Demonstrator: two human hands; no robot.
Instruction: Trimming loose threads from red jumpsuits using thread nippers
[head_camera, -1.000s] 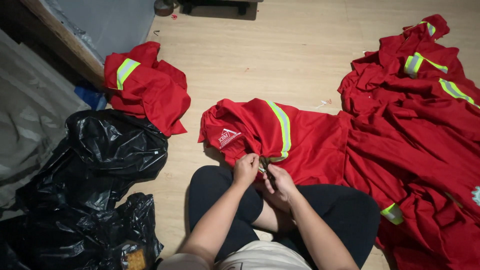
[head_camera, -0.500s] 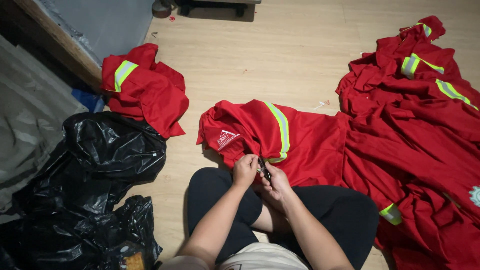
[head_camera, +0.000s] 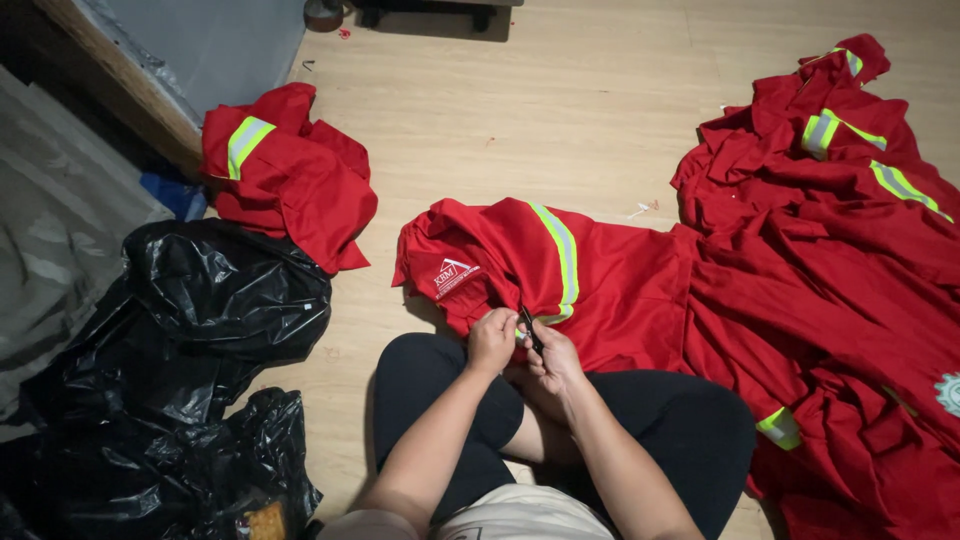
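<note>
Person sits cross-legged on the floor (head_camera: 600, 110), legs in black, hands working right above the lap so the garment edge stays close to the eyes. Left hand (head_camera: 492, 340) has its fingers pinched together on the hem of the red jacket (head_camera: 610, 280), bunching the cloth up and holding it taut. Right hand (head_camera: 556, 362) is closed around small dark snips (head_camera: 528, 328), tip pointing up into the pinched fold just beside the left fingertips; whether the blades are apart I can't tell. Jacket lies flat in front of the knees, white chest logo and a yellow-grey reflective stripe facing up, near edge pulled onto the lap, likely so only the worked spot is lifted. Black bags (head_camera: 190, 370) are heaped at the left, within reach. Further out, one crumpled red garment (head_camera: 290, 175) sits alone at upper left by the wall (head_camera: 200, 40); a larger red pile (head_camera: 840, 240) spreads along the right, touching the jacket. The two look kept apart on purpose, though which is which isn't visible. Versus 0.5 s ago: hands, snips and jacket sit in practically the same place, same grip; only a slight drift of the view.
</note>
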